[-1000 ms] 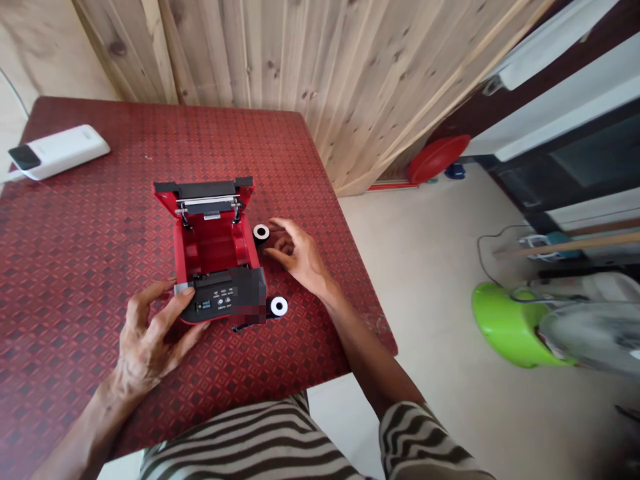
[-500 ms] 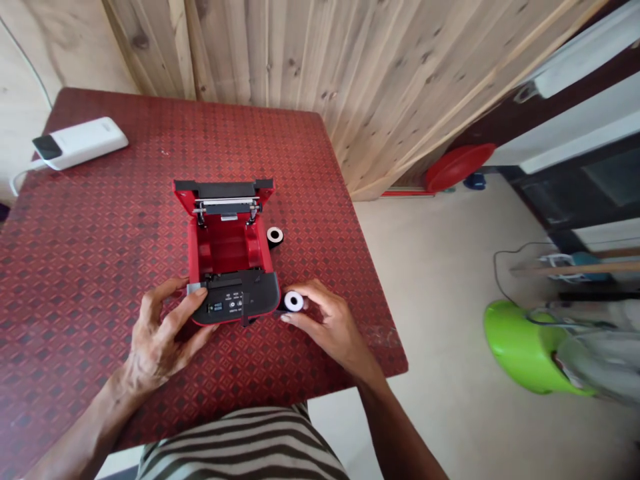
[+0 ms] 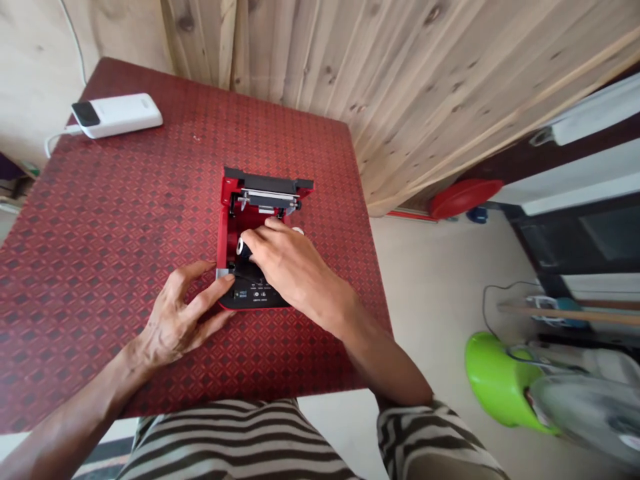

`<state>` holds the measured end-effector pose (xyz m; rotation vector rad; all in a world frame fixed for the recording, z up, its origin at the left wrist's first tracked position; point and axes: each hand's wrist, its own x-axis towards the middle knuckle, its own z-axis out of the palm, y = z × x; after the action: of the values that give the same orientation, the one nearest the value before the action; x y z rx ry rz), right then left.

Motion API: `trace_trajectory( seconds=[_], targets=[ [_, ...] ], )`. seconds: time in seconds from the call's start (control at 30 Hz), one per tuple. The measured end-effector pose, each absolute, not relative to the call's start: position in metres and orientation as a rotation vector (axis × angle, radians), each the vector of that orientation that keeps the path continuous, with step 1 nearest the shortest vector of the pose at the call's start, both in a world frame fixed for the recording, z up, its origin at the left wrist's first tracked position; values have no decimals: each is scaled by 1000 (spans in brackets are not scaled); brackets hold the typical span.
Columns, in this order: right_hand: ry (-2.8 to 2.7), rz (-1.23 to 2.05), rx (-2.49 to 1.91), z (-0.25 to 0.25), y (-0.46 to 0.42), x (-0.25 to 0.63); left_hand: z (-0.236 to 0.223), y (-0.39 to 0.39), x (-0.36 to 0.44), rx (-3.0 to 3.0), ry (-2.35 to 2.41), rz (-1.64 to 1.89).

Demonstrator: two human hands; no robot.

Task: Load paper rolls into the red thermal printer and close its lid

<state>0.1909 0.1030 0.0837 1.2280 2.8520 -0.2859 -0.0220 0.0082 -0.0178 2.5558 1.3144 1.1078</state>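
Observation:
A red and black label printer stands on the table with its lid raised. My left hand grips the printer's front left corner, thumb and fingers around the edge. Over the compartment, my right hand is closed around a small black roll with a white end. That roll lies sideways at the compartment opening; whether it touches the bottom cannot be seen. Behind my right hand, the white end of a second roll peeks out beside the printer. My right hand hides much of the compartment and the panel's right side.
A white power bank with a cable lies at the table's far left. The red patterned table meets a plank wall at the back. On the floor to the right are a bright green object and a red basin.
My right hand went from the far roll to the near one at the printer's right, took hold of it and carried it left over the compartment. My left hand has kept its grip.

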Motion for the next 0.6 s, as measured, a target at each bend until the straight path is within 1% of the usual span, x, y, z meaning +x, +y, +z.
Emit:
trace_trajectory(
  seconds=[0.2, 0.37, 0.5, 0.6],
  targets=[
    [2820, -378, 1220, 71, 116, 189, -15, 9, -22, 2560, 1294, 1101],
    [2761, -362, 1241, 70, 119, 184, -15, 9, -23, 2563, 1297, 1098],
    [2773, -396, 1220, 74, 119, 184, -18, 8, -25, 2561, 1296, 1087],
    [2844, -505, 1206, 84, 112, 193, -19, 7, -25, 2560, 1305, 1078]
  ],
)
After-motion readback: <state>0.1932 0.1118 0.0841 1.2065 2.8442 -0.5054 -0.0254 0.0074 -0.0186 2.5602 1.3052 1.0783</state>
